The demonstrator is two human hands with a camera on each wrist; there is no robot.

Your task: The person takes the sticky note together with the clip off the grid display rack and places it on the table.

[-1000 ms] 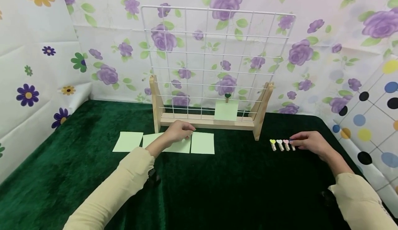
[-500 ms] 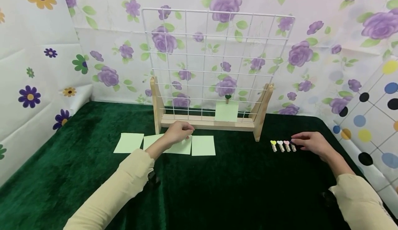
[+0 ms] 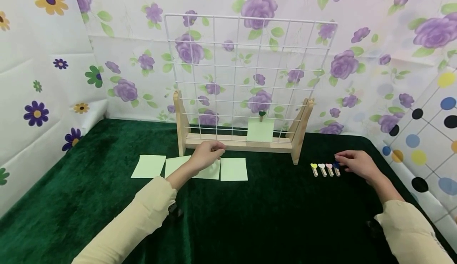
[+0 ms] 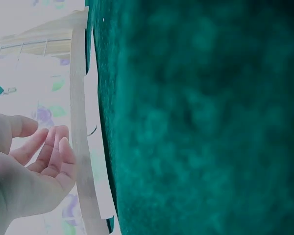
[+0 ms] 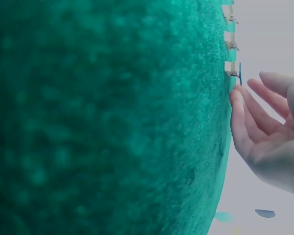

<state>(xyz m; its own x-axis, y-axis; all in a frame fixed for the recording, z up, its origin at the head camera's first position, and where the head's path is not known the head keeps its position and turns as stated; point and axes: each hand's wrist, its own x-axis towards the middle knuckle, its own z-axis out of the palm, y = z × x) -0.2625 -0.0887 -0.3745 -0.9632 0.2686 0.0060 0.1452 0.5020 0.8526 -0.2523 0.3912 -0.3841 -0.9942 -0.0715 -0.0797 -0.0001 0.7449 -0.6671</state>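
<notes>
Over the second light-green paper sheet (image 3: 208, 171) from the left hovers my left hand (image 3: 205, 157), fingers loosely bent. In the left wrist view a gap shows between thumb and fingers, with nothing held. My right hand (image 3: 358, 164) is just beside the dark-blue heart clothespin (image 3: 337, 168), which stands at the end of a row after a pink one (image 3: 329, 168), a white one (image 3: 322, 169) and a yellow one (image 3: 314, 169). In the right wrist view its thumb and fingers are apart, fingertips close to the nearest clothespin (image 5: 231, 69).
A white wire grid (image 3: 246, 63) stands in a wooden base (image 3: 239, 143) behind the papers. A dark-green heart clothespin (image 3: 262, 114) holds a green sheet (image 3: 260, 130) on it. More sheets lie left (image 3: 148, 166) and right (image 3: 234, 169) on the dark-green velvet cloth (image 3: 271, 212).
My right hand has drawn slightly away from the blue clothespin, which shows more fully now. The left hand stays over the papers. The whole head view has shifted slightly downward.
</notes>
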